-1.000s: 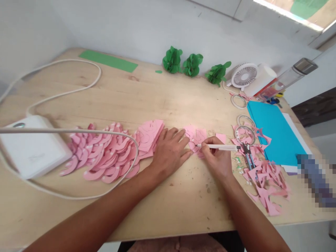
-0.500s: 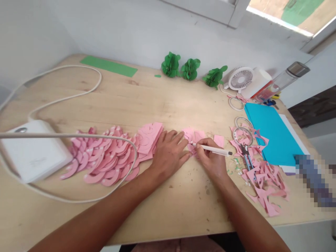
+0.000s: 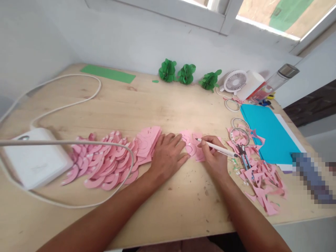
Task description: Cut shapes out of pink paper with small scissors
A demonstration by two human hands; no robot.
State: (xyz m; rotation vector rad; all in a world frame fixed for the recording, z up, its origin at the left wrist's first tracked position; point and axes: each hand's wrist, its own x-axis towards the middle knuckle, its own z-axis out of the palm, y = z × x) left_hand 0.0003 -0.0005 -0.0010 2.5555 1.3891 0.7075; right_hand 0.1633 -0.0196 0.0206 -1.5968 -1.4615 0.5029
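My left hand (image 3: 169, 152) lies flat with its fingers spread, its fingertips at the left edge of a pink paper sheet (image 3: 191, 148) that bears drawn curved lines. My right hand (image 3: 214, 157) grips a white pen (image 3: 220, 148), whose dark tip is over the sheet's upper middle; whether it touches the paper I cannot tell. Left of my left hand is a stack of pink sheets (image 3: 148, 140) with drawn curves. Beside that stack lies a heap of cut pink curved pieces (image 3: 110, 164).
A white box (image 3: 36, 161) and a looped cable stand at the left. On the right are pink scraps (image 3: 267, 185), scissors (image 3: 245, 159), tape rings, blue paper (image 3: 270, 134), a fan (image 3: 235, 81) and a bottle (image 3: 275, 82). Green paper balls (image 3: 167, 71) line the wall.
My right hand has shifted the pen tip rightward and slightly up, away from my left fingers, uncovering more drawn lines. My left hand keeps its place. The camera view has tilted slightly.
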